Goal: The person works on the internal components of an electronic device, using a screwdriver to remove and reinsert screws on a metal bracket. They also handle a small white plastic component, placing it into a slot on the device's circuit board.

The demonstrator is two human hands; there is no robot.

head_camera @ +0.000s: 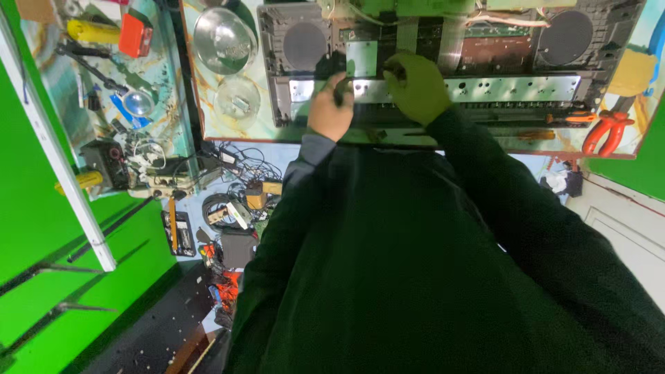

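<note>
We see an opened keyboard chassis (443, 69) lying across the top of the frame, its shiny metal rail (499, 88) running left to right between two round speakers (305, 46), with a circuit board (492, 52) above the rail. Our left hand (331, 107) sits at the rail's left end, fingers curled tight around something small and dark; we cannot tell what it is. Our right hand (418, 86), just beside it at top centre, rests knuckles-up on the rail with its fingers bent down onto the metal; whether they pinch anything is hidden. Dark sleeves (443, 263) fill the lower half of the frame.

The chassis lies on a marbled, pale green table (208, 121). On it, at upper left, stand two glass bowls (224, 40), and at the right edge lie red pliers (608, 131) and an orange-handled tool (578, 118). A second bench at far left carries a yellow tool (92, 31) and a red box (135, 34). Below, on the floor, a tangle of cables (232, 187) spreads out, beside bright green walls (41, 263).
</note>
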